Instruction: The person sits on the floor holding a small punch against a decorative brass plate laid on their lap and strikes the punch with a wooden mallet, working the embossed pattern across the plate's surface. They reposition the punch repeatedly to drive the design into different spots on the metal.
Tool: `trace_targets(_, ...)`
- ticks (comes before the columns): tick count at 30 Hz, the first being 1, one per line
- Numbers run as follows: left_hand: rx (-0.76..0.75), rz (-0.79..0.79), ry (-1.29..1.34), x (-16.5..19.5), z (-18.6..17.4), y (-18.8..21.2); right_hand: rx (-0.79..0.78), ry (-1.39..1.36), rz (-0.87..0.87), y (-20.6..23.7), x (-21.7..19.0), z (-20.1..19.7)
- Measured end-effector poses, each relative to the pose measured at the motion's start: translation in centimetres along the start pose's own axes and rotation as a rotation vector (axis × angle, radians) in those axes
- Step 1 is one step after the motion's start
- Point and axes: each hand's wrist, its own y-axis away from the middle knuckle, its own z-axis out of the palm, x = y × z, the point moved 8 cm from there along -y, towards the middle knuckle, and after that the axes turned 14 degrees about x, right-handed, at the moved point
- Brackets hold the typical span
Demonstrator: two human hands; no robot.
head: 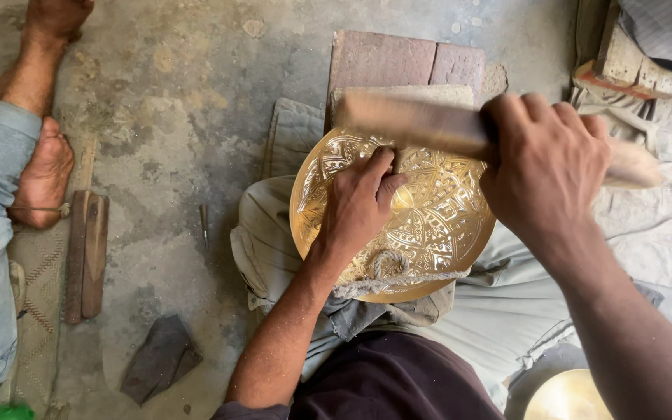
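Brass plate, round and engraved, lies at centre frame on the lap; the wooden mallet runs left-right over its upper rim, gripped tight in the right hand; the left hand pinches a small tool, hardly visible, at the plate's middle

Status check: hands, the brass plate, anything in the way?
Left hand pressed on the brass plate, fingers pinching something small. Right hand grips a wooden mallet, blurred above it. Rope lies across the plate's near edge.
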Motion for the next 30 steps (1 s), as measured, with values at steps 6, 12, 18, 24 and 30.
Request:
trace_targets(6,0.016,0.033,0.024,0.3,-0.1,0.3,-0.251,0.084,-0.06,0.1,-0.3,1.8)
trace_targets(12,0.041,0.05,0.04,0.4,-0.5,0.5,-0.231,0.03,-0.062,0.7,-0.8,2.5)
trace_targets(18,0.018,0.016,0.049,-0.2,-0.1,0.9,0.034,-0.276,0.095,-0.5,0.4,0.2)
trace_targets(24,0.042,0.041,0.029,-0.4,-0.1,1.4,0.018,-0.665,0.353,-1.0,0.8,0.6)
trace_targets(30,0.041,0.026,-0.007,-0.8,-0.1,1.2,0.083,0.021,-0.059,-1.2,-1.5,-0.6)
